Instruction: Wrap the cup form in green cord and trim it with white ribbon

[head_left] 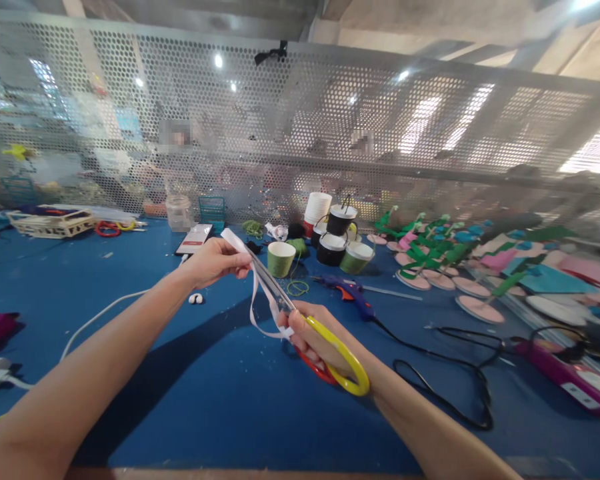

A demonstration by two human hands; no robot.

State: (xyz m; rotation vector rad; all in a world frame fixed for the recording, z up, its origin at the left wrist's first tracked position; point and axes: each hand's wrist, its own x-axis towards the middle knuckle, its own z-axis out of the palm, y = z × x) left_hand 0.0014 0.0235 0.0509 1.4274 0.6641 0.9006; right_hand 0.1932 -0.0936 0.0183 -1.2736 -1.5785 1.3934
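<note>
My left hand (223,259) pinches a thin white strip (236,241), its end sticking up past the fingertips. From there the strip hangs in a loop down to my right hand (307,327). In that hand are scissors (347,363) with a yellow and a red handle, their blades pointing up and left toward the left fingers. The blades lie along the strip; whether they touch it I cannot tell. Just beyond the blades stands a green paper cup (281,259). A blue glue gun (353,293) lies to the right of the right hand.
White, black and green cups (333,248) stand at the back, near green yarn (253,229). A phone (195,239) lies back left. Green paper figures on pink discs (433,267) crowd the right. Black cord (450,360) trails by a purple power strip (570,377). A perforated metal screen (290,127) closes the back.
</note>
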